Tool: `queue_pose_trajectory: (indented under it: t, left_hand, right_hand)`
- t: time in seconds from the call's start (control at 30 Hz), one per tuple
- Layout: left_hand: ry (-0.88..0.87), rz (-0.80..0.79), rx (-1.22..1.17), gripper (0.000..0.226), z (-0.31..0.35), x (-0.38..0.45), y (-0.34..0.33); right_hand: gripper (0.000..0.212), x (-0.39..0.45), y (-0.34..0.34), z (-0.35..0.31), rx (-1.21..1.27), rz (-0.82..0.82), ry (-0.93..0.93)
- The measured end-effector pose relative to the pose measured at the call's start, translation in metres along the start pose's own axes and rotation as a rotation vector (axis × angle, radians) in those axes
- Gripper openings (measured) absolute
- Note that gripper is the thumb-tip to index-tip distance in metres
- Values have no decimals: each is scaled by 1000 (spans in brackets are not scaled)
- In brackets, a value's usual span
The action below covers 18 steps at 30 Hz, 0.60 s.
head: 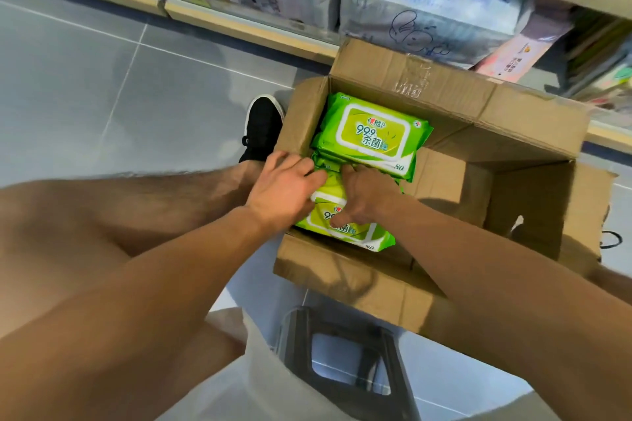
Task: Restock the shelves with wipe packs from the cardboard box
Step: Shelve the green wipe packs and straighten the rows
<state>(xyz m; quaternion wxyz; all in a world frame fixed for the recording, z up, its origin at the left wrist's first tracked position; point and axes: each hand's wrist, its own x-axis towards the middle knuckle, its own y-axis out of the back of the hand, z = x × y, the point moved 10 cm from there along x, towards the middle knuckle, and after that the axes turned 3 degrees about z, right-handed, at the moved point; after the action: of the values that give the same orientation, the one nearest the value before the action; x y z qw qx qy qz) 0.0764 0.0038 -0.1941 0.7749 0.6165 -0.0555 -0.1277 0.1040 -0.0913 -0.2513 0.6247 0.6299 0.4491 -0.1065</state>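
Your fingers [301, 169] on the left hand [282, 190] curl over the far edge of the near green wipe pack [345, 232], and your right hand [367, 196] does the same beside it, thumb pressed flat on the pack's label; both hands grip this one pack. It lies at the near-left end of the open cardboard box [533, 212], slightly tilted, its near edge over the box's near wall. Below your forearms a dark plastic stool [345, 362] shows between your pale shorts. Just past your fingers a stack of the same green packs [372, 135] rests in the far-left corner of the box; the right half shows bare cardboard. Left of the box your black shoe [261, 128] stands on the grey tiled floor [102, 85]. Beyond, the bottom shelf [246, 27] carries bundled tissue packs [427, 7].
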Motion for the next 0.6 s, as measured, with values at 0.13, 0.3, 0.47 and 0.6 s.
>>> queue_pose_trajectory:
  t: [0.13,0.3,0.47,0.6]
  left_hand:
    - [46,174,-168,37,1,23,38]
    - [48,201,-190,39,13,70,37]
    - [25,-71,-142,65,39,119,-12]
    - [62,-237,-47,81,45,145,-33]
  right_hand:
    - [94,-29,4,16,-22,116,1]
    - [103,-77,14,69,-32,213,-8]
    - [101,-116,25,132,-75,345,-116]
    - [99,-138,21,170,-8,442,-228]
